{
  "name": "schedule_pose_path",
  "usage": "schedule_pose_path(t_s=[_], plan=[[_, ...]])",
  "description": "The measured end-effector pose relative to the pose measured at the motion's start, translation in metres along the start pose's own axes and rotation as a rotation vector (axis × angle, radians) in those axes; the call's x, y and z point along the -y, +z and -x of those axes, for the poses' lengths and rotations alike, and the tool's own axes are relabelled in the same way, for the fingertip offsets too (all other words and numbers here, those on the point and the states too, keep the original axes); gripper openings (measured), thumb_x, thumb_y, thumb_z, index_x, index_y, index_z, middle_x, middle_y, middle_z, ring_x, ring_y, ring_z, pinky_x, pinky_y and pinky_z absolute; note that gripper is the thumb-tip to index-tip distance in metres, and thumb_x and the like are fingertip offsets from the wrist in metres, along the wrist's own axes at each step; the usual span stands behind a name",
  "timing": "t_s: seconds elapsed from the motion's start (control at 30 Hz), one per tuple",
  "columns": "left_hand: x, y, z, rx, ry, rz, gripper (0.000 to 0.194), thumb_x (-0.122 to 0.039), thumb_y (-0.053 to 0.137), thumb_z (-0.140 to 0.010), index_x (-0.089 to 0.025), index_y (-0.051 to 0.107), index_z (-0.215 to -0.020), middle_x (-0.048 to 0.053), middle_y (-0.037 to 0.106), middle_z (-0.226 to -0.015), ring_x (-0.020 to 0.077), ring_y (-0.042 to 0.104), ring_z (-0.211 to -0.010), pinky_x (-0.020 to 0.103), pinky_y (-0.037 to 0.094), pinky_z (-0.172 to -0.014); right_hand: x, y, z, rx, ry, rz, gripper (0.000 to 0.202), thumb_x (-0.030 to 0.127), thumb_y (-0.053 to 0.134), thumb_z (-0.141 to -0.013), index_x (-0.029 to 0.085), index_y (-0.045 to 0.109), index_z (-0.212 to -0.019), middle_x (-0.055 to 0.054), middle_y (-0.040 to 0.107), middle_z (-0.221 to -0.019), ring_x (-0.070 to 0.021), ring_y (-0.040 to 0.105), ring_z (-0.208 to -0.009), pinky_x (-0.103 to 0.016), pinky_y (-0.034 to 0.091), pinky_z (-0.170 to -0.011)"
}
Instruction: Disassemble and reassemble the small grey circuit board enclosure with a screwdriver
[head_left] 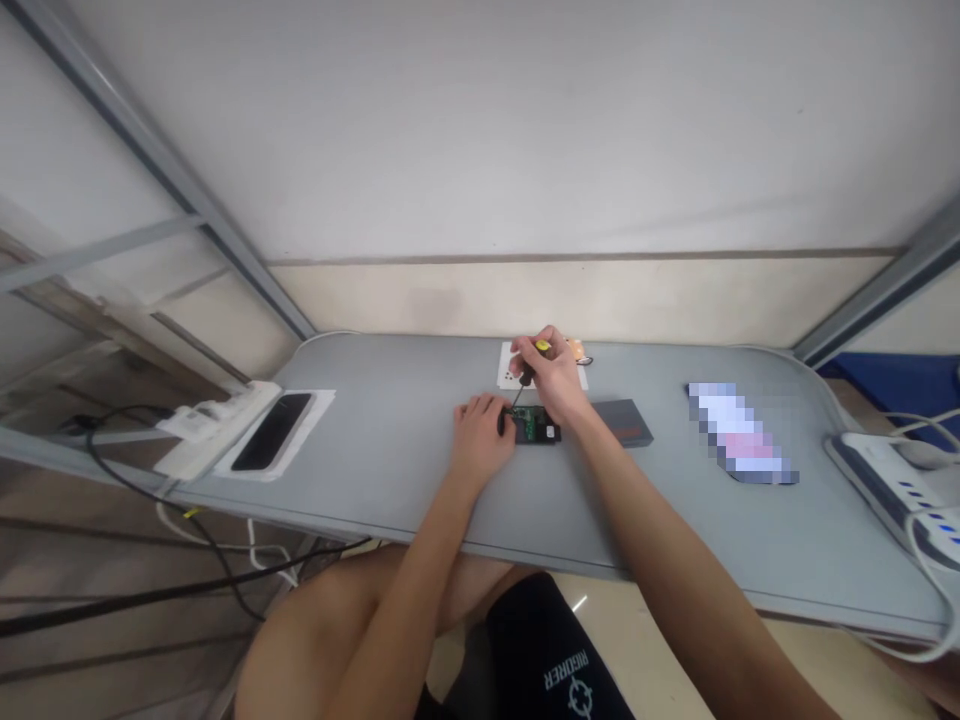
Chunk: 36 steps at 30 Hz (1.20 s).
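Note:
A small black device with its green circuit board exposed lies at the middle of the grey table. My left hand grips the device's left end, its fingers bent over the edge. In my right hand is a screwdriver with a dark and yellow handle, held tilted, its thin shaft pointing down to the left part of the board. Whether the tip sits in a screw is too small to tell. Beside the device, on the right, lies a flat dark grey cover, partly behind my right forearm.
Behind my right hand lies a white sheet with small dark specks and an orange item. A black phone rests on white paper at left, near a white power strip. At right are a blurred-out phone and another power strip.

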<state>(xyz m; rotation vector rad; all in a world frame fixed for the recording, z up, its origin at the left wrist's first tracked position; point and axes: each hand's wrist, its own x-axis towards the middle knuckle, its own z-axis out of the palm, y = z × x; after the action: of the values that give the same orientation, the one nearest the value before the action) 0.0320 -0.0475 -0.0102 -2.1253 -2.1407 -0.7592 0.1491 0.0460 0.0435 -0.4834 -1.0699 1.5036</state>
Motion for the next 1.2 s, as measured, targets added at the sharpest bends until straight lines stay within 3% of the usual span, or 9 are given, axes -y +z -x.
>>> schedule_pose_path(t_s=[0.13,0.23,0.37,0.5,0.7,0.83,0.93,1.1,1.2], plan=[[-0.0002,0.0002,-0.0010,0.015,-0.009,0.001,0.015,-0.019,0.057,-0.094,-0.024,0.064,-0.106,0.005,0.072,-0.111,0.0261,0.061,-0.115,0.043,0.037,-0.097,-0.0018,-0.0010,-0.0006,0.017,-0.039,0.028,0.041,0.063,0.069,-0.088,0.026,0.052,-0.088,0.009,0.041,-0.056,-0.0095,0.037,-0.049,-0.024,0.033,-0.049],[-0.0005,-0.0001,-0.0014,0.025,-0.013,-0.003,0.015,-0.019,0.056,-0.095,-0.024,0.065,-0.107,0.006,0.071,-0.112,0.0262,0.060,-0.115,0.043,0.037,-0.098,-0.0012,-0.0020,-0.0019,0.058,-0.004,-0.035,0.045,0.068,0.057,-0.093,0.024,0.063,-0.096,0.004,0.047,-0.065,-0.0103,0.045,-0.055,-0.025,0.038,-0.052],[-0.0007,-0.0011,-0.0014,0.029,-0.019,-0.008,0.015,-0.019,0.057,-0.095,-0.024,0.065,-0.106,0.005,0.070,-0.111,0.0257,0.060,-0.114,0.043,0.037,-0.098,-0.0010,-0.0042,-0.0027,0.011,0.019,-0.038,0.045,0.059,0.081,-0.078,0.024,0.053,-0.083,0.002,0.061,-0.080,-0.0114,0.059,-0.067,-0.025,0.045,-0.058],[-0.0009,-0.0023,-0.0019,0.039,-0.015,-0.006,0.014,-0.019,0.057,-0.094,-0.024,0.065,-0.106,0.005,0.070,-0.111,0.0259,0.060,-0.113,0.044,0.038,-0.097,-0.0045,-0.0068,-0.0037,-0.061,-0.006,0.035,0.055,0.063,0.081,-0.076,0.026,0.039,-0.081,0.010,0.045,-0.057,-0.0086,0.040,-0.046,-0.023,0.032,-0.046],[-0.0015,-0.0023,-0.0021,0.028,-0.014,-0.005,0.015,-0.019,0.056,-0.094,-0.024,0.065,-0.106,0.006,0.070,-0.112,0.0262,0.061,-0.112,0.044,0.038,-0.097,-0.0051,-0.0046,-0.0041,0.039,-0.004,0.011,0.048,0.072,0.057,-0.091,0.024,0.061,-0.094,0.004,0.049,-0.066,-0.0106,0.048,-0.056,-0.025,0.038,-0.051],[-0.0016,-0.0021,-0.0022,0.028,-0.014,-0.003,0.016,-0.019,0.057,-0.094,-0.024,0.065,-0.106,0.006,0.071,-0.112,0.0267,0.061,-0.113,0.044,0.038,-0.096,-0.0034,-0.0033,-0.0019,-0.008,-0.008,0.053,0.048,0.062,0.077,-0.081,0.025,0.046,-0.081,0.003,0.061,-0.075,-0.0103,0.057,-0.060,-0.024,0.044,-0.054],[-0.0013,-0.0019,-0.0023,0.034,-0.012,-0.011,0.015,-0.019,0.057,-0.094,-0.024,0.065,-0.106,0.006,0.071,-0.111,0.0268,0.061,-0.113,0.044,0.038,-0.096,-0.0043,-0.0035,-0.0014,-0.065,-0.047,0.115,0.055,0.062,0.078,-0.080,0.027,0.036,-0.081,0.010,0.049,-0.058,-0.0089,0.042,-0.046,-0.023,0.035,-0.046],[-0.0008,-0.0011,-0.0017,0.034,-0.015,-0.023,0.015,-0.020,0.056,-0.095,-0.025,0.064,-0.107,0.006,0.071,-0.113,0.0263,0.061,-0.113,0.044,0.037,-0.097,-0.0071,-0.0014,-0.0020,0.018,-0.082,0.096,0.045,0.070,0.051,-0.095,0.026,0.058,-0.097,0.006,0.045,-0.063,-0.0109,0.043,-0.054,-0.024,0.036,-0.050],[-0.0010,-0.0013,-0.0014,0.028,-0.015,-0.024,0.016,-0.020,0.056,-0.095,-0.025,0.065,-0.107,0.006,0.071,-0.114,0.0266,0.061,-0.113,0.044,0.038,-0.098,-0.0068,0.0006,-0.0004,0.050,-0.050,0.094,0.040,0.064,0.066,-0.089,0.025,0.061,-0.092,0.003,0.054,-0.073,-0.0109,0.052,-0.063,-0.024,0.039,-0.054]])
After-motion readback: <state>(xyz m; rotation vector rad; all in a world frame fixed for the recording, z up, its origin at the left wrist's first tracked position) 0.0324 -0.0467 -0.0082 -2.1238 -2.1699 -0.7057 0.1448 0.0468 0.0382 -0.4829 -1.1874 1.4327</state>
